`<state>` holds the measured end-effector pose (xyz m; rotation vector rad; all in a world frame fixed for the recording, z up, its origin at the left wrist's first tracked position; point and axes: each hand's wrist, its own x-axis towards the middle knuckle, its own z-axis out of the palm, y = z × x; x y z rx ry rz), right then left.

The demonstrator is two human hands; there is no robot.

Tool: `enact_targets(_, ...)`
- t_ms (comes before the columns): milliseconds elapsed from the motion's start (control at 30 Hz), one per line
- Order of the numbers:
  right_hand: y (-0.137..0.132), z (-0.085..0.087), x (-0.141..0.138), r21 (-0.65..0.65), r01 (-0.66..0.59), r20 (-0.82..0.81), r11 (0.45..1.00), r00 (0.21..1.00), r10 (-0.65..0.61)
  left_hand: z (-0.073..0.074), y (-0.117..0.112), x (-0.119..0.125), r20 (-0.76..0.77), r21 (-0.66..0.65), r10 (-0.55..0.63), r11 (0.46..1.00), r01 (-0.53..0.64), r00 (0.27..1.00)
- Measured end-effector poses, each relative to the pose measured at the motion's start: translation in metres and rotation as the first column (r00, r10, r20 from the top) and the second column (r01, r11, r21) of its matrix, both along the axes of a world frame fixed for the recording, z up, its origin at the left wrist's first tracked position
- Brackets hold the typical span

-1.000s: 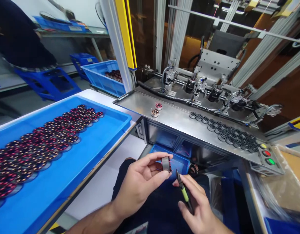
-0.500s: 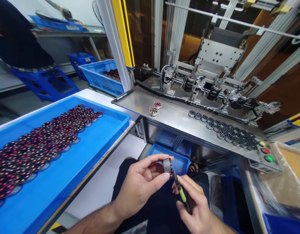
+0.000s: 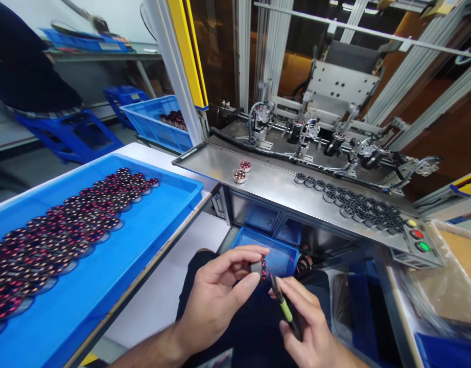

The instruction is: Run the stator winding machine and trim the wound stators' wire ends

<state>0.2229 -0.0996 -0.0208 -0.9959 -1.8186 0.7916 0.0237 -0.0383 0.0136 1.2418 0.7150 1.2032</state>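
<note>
Between the thumb and fingers of my left hand (image 3: 220, 294) is a motor stator (image 3: 257, 267), a grey ring with red windings facing right. My right hand (image 3: 306, 319) is closed around a pair of cutting pliers (image 3: 285, 307) with green and black handles. The plier tips are just right of the stator, a small gap apart. Under both hands, a blue bin (image 3: 283, 253) stands low between the knees. Two wound stators, one copper (image 3: 239, 177) and one red (image 3: 245, 166), sit on the metal bench (image 3: 210, 163) ahead.
A blue tray (image 3: 170, 225) at left holds many wound stators. Black unwound cores (image 3: 348, 199) line the bench's right, beside a button box (image 3: 419, 240). A winding machine (image 3: 335, 117) stands behind. Another person (image 3: 32, 61) sits at far left, near a blue crate (image 3: 155, 120).
The plier tips have come away from the stator, leaving a gap. My left hand has shifted slightly left and turned the stator so more of its red windings show.
</note>
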Motion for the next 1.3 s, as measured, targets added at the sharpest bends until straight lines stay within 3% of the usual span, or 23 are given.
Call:
enact_targets(300, 0.0024, 0.0080, -0.0021, 0.060, 0.012, -0.013, 0.998, 1.000, -0.012, 0.0060, -0.0035, -0.0003, -0.052, 0.039, 0.029, 0.999, -0.027, 0.998)
enact_targets(700, -0.0022, -0.0005, -0.0008, 0.076, 0.053, 0.000, 0.996, 0.999, -0.054, 0.0072, -0.0036, 0.0009, -0.087, 0.093, 0.044, 0.995, -0.036, 0.995)
enact_targets(833, -0.0022, 0.0011, -0.0018, 0.035, 0.069, -0.015, 0.997, 0.998, -0.068, 0.0077, -0.0053, 0.0011, -0.085, 0.118, 0.046, 0.992, -0.035, 0.995)
enact_targets(1300, -0.0003, 0.0050, -0.0059, 0.093, 0.083, -0.004, 0.992, 0.997, -0.083, 0.0073, -0.0081, 0.0029, -0.128, 0.201, 0.062, 0.979, -0.035, 0.990)
